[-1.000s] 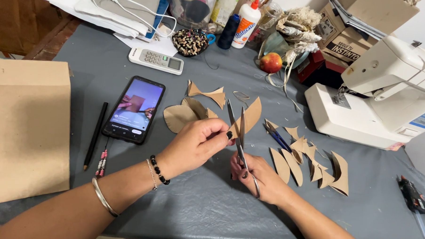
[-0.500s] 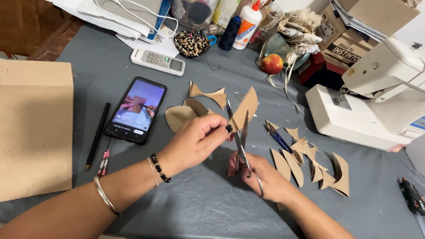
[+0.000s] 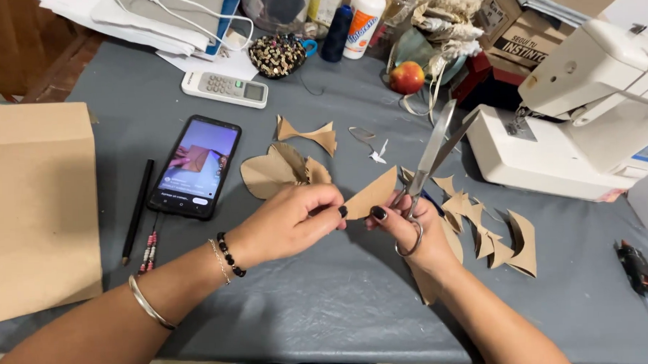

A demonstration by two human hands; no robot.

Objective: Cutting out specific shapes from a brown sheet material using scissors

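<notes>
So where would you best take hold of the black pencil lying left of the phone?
Grip the black pencil around mid-shaft, coming from above. It lies flat on the grey table, with the phone close on one side and beaded sticks near its tip, so the middle is probably freest.

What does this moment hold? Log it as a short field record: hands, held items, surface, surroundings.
left hand: pinches a brown paper piece by its left end
right hand: holds scissors, blades open and pointing up, fingers also at the paper piece
surface: grey table
near left: phone with lit screen, pencil, brown paper bag
near right: cut paper scraps, white sewing machine
far: glue bottle, apple
</notes>
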